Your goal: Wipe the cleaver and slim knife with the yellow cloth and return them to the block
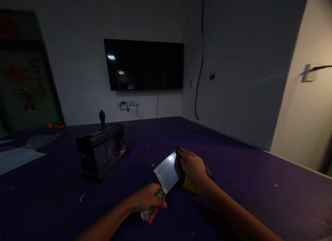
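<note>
My left hand [147, 201] is wrapped around the handle of a cleaver [166, 173], which has something crinkled and shiny around it. The broad metal blade points up and away, tilted to the right. My right hand [192, 166] is closed on a dark and yellow cloth [191, 185] and presses it against the blade's right side. The cloth covers that edge, and its lower part hangs beneath my right wrist. Left of the blade stands a black knife holder [100, 135] with see-through sides, a dark handle [102, 118] sticking up from its top.
The purple surface [241, 175] carries small white scraps. White paper [19, 159] and a clear plastic bag [41, 140] lie at the left, with orange bits [55, 126] behind. On the far wall hangs a television [145, 65]; a black cable [199, 85] dangles near the corner.
</note>
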Demonstrator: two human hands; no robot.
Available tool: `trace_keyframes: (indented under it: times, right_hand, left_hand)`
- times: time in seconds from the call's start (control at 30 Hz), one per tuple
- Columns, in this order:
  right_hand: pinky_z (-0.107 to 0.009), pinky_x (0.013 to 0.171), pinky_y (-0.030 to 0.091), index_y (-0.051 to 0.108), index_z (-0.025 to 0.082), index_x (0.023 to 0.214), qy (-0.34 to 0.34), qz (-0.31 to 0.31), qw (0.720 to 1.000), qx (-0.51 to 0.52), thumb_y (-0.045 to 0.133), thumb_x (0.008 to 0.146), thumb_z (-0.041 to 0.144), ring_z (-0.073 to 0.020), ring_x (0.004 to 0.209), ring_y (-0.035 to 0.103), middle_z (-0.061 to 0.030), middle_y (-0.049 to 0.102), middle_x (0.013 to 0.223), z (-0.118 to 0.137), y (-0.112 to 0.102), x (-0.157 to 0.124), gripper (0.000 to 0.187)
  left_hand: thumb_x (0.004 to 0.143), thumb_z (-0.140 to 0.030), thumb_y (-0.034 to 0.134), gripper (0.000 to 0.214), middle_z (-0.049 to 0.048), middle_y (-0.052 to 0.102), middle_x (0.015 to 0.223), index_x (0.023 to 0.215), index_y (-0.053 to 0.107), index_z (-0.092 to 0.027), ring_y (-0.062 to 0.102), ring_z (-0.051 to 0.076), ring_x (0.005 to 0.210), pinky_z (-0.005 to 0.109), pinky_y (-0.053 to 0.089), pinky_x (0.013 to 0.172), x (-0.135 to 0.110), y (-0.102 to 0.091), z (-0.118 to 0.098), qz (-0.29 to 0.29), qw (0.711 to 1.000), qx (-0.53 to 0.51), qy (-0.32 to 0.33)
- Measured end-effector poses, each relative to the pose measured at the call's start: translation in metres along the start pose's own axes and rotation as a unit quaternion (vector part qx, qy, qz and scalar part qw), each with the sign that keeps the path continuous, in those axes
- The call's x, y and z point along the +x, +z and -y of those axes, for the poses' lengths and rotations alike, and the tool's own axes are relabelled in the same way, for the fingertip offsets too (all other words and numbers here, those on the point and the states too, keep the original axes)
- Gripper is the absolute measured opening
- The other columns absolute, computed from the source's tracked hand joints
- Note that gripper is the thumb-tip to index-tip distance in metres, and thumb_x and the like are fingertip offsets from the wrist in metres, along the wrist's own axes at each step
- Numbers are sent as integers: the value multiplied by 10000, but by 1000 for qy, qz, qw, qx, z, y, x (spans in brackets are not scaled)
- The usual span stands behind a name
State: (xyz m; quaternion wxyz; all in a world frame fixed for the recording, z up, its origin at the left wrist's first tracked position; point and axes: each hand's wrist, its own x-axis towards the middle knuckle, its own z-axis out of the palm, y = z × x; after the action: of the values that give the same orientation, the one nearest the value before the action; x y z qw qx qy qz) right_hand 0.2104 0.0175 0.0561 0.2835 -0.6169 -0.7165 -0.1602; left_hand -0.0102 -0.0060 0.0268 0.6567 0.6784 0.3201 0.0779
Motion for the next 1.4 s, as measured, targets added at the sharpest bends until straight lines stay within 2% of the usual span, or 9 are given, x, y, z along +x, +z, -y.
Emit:
trace_keyframes:
  times: [0.27,0.4,0.63,0.87,0.97,1.07,1.2,1.3,1.4]
  right_hand:
    - [-288,871,428,522,203,1193,0,-13,1000,-6,379,798,134,-178,1022,553,-23,498,1255,-2,5,0,425]
    - [-286,829,452,536,178,1173,-13,-2,1000,-11,373,806,131,-187,988,574,-38,512,1241,-1,8,-1,405]
    - [-279,852,443,547,176,1159,-14,15,1000,5,373,784,107,-179,1015,563,-46,531,1221,-1,7,-3,418]
    - [-293,883,429,579,167,1126,-16,-11,999,47,378,779,115,-182,1029,555,-51,554,1192,-4,10,-4,405]
    - [-303,885,433,597,161,1102,-24,-48,996,69,380,770,113,-189,1021,561,-58,570,1169,-4,13,-5,399]
    - [-321,867,449,612,177,1081,-31,-77,991,102,388,761,120,-198,996,575,-54,581,1153,-2,15,-5,394]
    - [-335,867,443,629,213,1048,-40,-97,976,190,395,768,153,-200,983,580,-41,617,1096,4,12,-7,370]
    - [-337,822,448,653,202,991,-52,-75,949,303,381,808,222,-212,933,593,-54,651,1011,9,8,-9,328]
    - [-310,695,452,679,164,845,-37,-51,908,414,339,863,344,-210,777,602,-72,670,828,16,4,-12,386]
  left_hand:
    - [641,-315,601,255,-61,483,402,749,420,-170,429,83,279,143,261,310,1,2,4,-18,1000,-10,7]
    - [628,-347,593,292,-74,477,426,762,398,-177,437,88,272,148,265,299,6,3,12,-75,994,-61,42]
    - [639,-370,433,282,-51,493,472,810,453,-146,485,129,294,189,289,271,11,8,19,-128,965,-194,118]
    - [690,-445,528,384,-46,530,599,926,429,-159,509,108,341,196,338,321,11,22,15,-205,932,-235,186]
    - [693,-480,553,447,-11,574,678,981,426,-163,528,109,385,216,376,364,7,31,9,-265,916,-220,204]
    - [687,-503,565,477,-8,571,604,985,464,-143,487,94,369,206,352,369,2,32,3,-367,896,-148,200]
    - [640,-480,629,449,-49,498,518,923,523,-148,451,84,379,200,342,390,-3,23,3,-504,838,-48,205]
    - [607,-431,672,420,-8,572,645,894,529,-160,554,131,540,228,422,505,-1,16,7,-570,791,-8,224]
    - [600,-388,686,411,34,620,764,903,518,-167,599,182,707,267,454,634,2,12,12,-579,783,24,224]
